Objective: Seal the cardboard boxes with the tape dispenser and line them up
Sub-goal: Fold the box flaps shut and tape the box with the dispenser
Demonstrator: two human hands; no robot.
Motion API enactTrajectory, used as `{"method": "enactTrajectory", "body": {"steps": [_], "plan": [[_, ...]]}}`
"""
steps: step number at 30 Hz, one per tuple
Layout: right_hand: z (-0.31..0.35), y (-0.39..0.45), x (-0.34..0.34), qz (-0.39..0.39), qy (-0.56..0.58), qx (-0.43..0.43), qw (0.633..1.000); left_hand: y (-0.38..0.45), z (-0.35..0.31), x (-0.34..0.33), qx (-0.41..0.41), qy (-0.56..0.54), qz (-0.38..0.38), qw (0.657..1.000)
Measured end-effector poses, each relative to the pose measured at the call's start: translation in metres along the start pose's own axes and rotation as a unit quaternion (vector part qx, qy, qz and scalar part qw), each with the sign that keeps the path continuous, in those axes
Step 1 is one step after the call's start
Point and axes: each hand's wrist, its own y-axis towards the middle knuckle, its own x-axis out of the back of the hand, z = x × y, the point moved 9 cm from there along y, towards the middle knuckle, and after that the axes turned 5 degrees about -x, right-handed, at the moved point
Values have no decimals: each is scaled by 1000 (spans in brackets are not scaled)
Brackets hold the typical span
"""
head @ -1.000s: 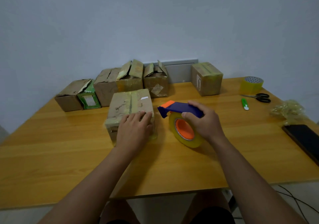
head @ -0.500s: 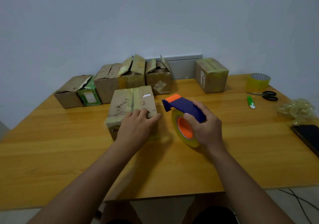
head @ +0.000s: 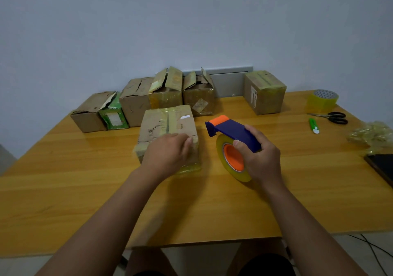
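Note:
A taped cardboard box [head: 168, 122] sits mid-table, its top seam covered with yellowish tape. My left hand [head: 168, 155] rests on its near top edge, fingers stretched toward the front right corner and pressing there. Just right of the box, my right hand [head: 262, 158] grips the blue handle of the tape dispenser [head: 231, 130], whose orange tip points at the box. Its yellow roll [head: 234, 158] stands on edge on the table. Behind, several boxes form a row: a brown one [head: 89, 114], a green one [head: 112, 114], and an open-flapped one [head: 168, 92]. A sealed box [head: 263, 92] stands apart, right.
On the wooden table [head: 63, 180], at the right, lie a spare tape roll [head: 322, 101], scissors [head: 335, 117], a green cutter [head: 313, 125], crumpled tape [head: 372, 134] and a dark phone [head: 382, 167]. A wall closes off the back. Cables lie on the floor at the lower right.
My left hand has slid right along the box's near top edge toward the front right corner. My right hand still holds the dispenser beside the box.

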Motion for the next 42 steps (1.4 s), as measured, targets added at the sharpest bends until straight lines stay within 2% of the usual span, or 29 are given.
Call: {"method": "enactTrajectory", "body": {"steps": [4, 7, 12, 16, 26, 31, 36, 38, 40, 42], "plan": [[0, 0, 0, 0, -1, -1, 1000, 13, 12, 1, 14, -49, -2, 999], [0, 0, 1, -1, -2, 1, 1000, 14, 9, -2, -21, -14, -10, 1000], [-1, 0, 0, 4, -6, 3, 1000, 3, -3, -3, -93, 79, -107, 987], [-2, 0, 0, 2, -10, 5, 1000, -5, 0, -8, -76, 74, -148, 983], [2, -3, 2, -4, -8, 9, 1000, -7, 5, -20, -19, 76, -158, 984], [2, -4, 1, -5, -6, 9, 1000, -7, 2, -25, 5, 91, -127, 988], [0, -5, 2, -7, -5, 11, 1000, -13, 6, -11, 20, -6, -83, 996], [1, -4, 2, -9, -3, 10, 1000, -18, 15, 7, 10, -24, -112, 993], [1, -4, 1, -11, 1, 9, 1000, -19, 28, 20, 6, 5, -140, 990], [-1, -3, 2, -13, 3, 3, 1000, -16, 41, 14, 3, 28, -124, 992]]}}
